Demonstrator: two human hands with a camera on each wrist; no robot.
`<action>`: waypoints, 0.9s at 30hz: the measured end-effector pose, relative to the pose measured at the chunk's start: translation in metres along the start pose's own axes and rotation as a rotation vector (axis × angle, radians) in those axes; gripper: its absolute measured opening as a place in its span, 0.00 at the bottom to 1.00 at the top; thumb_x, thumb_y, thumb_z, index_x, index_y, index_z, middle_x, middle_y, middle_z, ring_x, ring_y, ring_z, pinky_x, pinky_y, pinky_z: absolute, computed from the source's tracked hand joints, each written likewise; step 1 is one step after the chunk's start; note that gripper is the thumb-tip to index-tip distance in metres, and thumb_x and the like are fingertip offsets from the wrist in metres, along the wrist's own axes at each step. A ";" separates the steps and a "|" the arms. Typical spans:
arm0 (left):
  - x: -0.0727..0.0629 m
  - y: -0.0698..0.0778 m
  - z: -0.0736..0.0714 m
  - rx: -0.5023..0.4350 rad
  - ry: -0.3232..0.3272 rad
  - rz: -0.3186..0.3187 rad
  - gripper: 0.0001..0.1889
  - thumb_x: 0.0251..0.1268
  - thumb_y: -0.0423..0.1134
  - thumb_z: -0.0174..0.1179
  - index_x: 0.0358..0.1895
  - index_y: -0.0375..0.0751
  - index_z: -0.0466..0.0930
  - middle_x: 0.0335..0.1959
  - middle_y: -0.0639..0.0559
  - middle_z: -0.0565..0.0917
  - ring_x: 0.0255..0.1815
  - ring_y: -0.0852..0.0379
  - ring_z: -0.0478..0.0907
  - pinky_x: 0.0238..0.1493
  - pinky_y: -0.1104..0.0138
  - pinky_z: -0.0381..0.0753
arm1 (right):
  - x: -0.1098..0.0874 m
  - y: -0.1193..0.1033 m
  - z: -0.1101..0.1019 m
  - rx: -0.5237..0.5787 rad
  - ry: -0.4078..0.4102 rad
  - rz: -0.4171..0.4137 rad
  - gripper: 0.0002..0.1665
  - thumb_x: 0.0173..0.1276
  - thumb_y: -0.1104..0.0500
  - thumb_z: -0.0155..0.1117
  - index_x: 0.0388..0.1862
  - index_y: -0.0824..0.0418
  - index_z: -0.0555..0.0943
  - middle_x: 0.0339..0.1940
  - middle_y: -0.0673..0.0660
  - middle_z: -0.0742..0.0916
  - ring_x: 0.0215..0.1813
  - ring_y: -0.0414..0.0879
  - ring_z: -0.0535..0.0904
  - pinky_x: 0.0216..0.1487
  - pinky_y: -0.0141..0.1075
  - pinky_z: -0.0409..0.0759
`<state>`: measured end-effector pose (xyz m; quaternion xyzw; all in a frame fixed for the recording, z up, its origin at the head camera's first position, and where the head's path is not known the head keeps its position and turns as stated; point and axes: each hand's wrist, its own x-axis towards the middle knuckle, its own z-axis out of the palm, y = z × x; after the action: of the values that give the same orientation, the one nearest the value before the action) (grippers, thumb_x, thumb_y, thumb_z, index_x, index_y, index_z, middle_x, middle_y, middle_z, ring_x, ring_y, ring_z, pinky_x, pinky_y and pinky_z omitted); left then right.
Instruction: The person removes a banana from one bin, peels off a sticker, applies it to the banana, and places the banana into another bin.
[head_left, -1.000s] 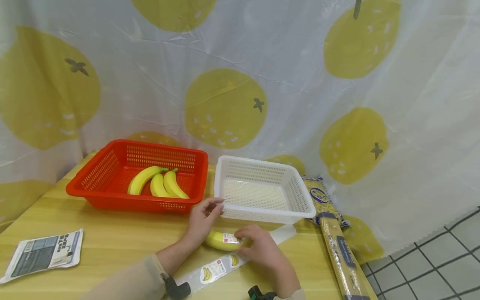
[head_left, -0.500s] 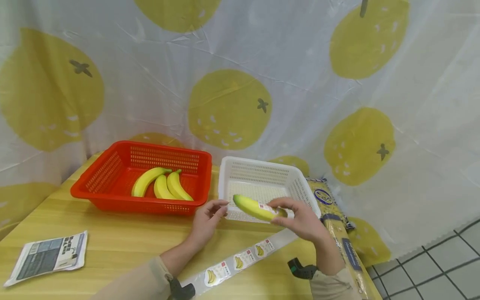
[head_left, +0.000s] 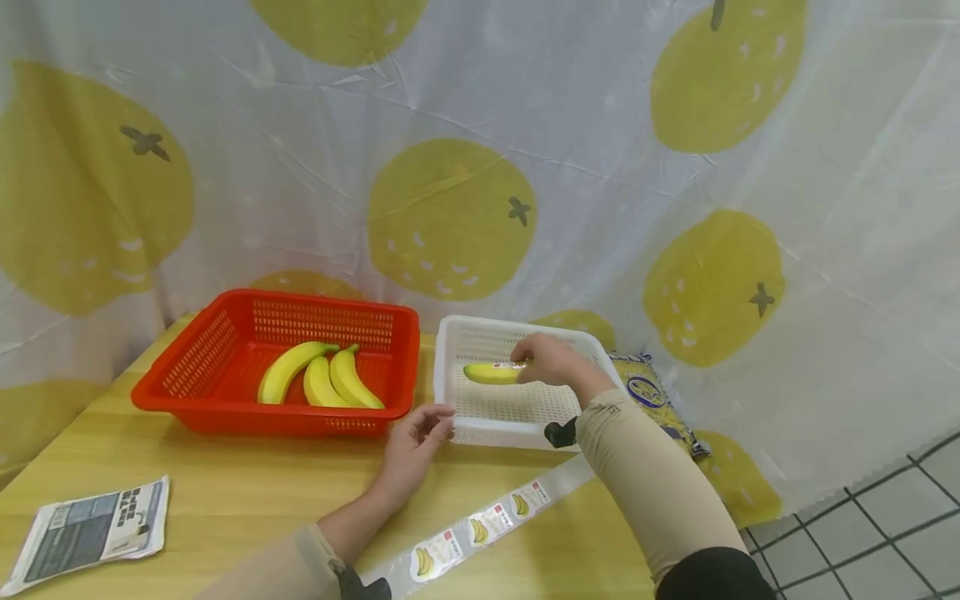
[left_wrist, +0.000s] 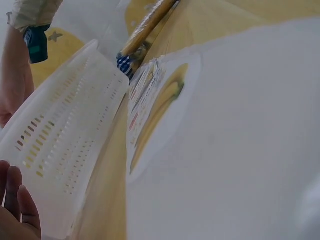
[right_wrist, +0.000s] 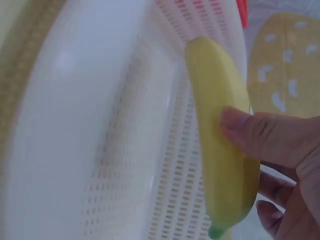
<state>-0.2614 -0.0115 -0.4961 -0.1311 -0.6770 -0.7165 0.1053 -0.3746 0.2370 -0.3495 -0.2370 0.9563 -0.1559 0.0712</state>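
Yellow banana (head_left: 491,374) pinched in our right hand (head_left: 553,362), in or just above white basket (head_left: 495,423), can't tell which; long axis crosswise, free end pointing left; our left hand (head_left: 414,442) farther off, fingers loose, by the near-left corner

Soft, even light across the head view, pale sheen along the curtain's creases (head_left: 322,167) at upper left; left wrist, dimmer and greyer, the label strip (left_wrist: 240,140) a blurred sheet with glare at lower right; right wrist, cool haze, the white basket (right_wrist: 55,150) out of focus at left, banana (right_wrist: 215,100) clearer.
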 end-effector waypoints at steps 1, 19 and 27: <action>-0.001 -0.001 0.000 0.000 -0.002 0.002 0.10 0.73 0.37 0.64 0.52 0.39 0.84 0.35 0.46 0.86 0.40 0.45 0.83 0.39 0.62 0.84 | 0.005 0.001 0.000 -0.004 0.001 0.009 0.20 0.64 0.65 0.75 0.56 0.63 0.85 0.53 0.57 0.88 0.55 0.52 0.83 0.59 0.47 0.81; -0.004 -0.001 0.003 -0.016 -0.002 0.038 0.09 0.72 0.39 0.65 0.50 0.41 0.84 0.35 0.44 0.85 0.39 0.46 0.83 0.38 0.67 0.82 | 0.047 0.016 0.030 0.014 -0.099 0.105 0.17 0.63 0.64 0.76 0.52 0.61 0.87 0.49 0.55 0.87 0.52 0.49 0.80 0.56 0.45 0.81; -0.001 0.001 0.000 -0.007 -0.004 0.025 0.11 0.73 0.39 0.64 0.51 0.36 0.83 0.36 0.42 0.85 0.40 0.42 0.82 0.38 0.69 0.82 | 0.060 0.020 0.049 -0.062 -0.079 0.132 0.16 0.57 0.69 0.78 0.45 0.61 0.85 0.42 0.54 0.85 0.42 0.47 0.76 0.47 0.42 0.80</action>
<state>-0.2598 -0.0119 -0.4959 -0.1413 -0.6729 -0.7174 0.1121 -0.4255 0.2125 -0.4056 -0.1815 0.9706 -0.1116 0.1117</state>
